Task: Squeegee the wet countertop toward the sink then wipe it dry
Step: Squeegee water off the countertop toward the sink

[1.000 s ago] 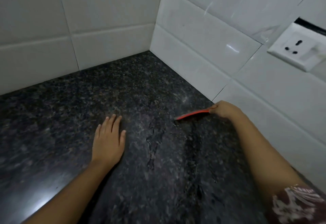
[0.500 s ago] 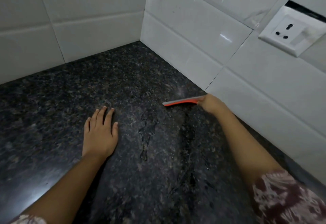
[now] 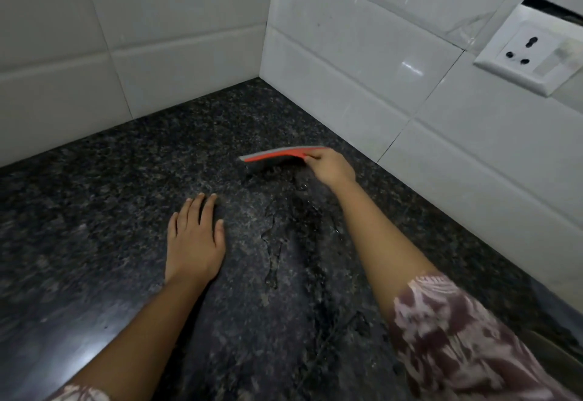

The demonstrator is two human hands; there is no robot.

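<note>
The dark speckled granite countertop [image 3: 104, 198] fills the lower view, with wet streaks and a thin water line [image 3: 274, 243] running down its middle. My right hand [image 3: 331, 168] grips the right end of a flat red squeegee [image 3: 277, 154] with a grey edge. The squeegee rests edge-down on the stone near the corner of the walls. My left hand [image 3: 195, 239] lies flat on the counter, palm down, fingers slightly apart, holding nothing. No sink or cloth is in view.
White tiled walls [image 3: 176, 31] meet in a corner behind the counter. A white wall socket [image 3: 533, 50] sits on the right wall above the counter. The counter's front edge lies at the lower left.
The squeegee and my right hand have shifted left and farther back toward the wall corner. My left hand stays flat on the stone. The view has turned slightly.
</note>
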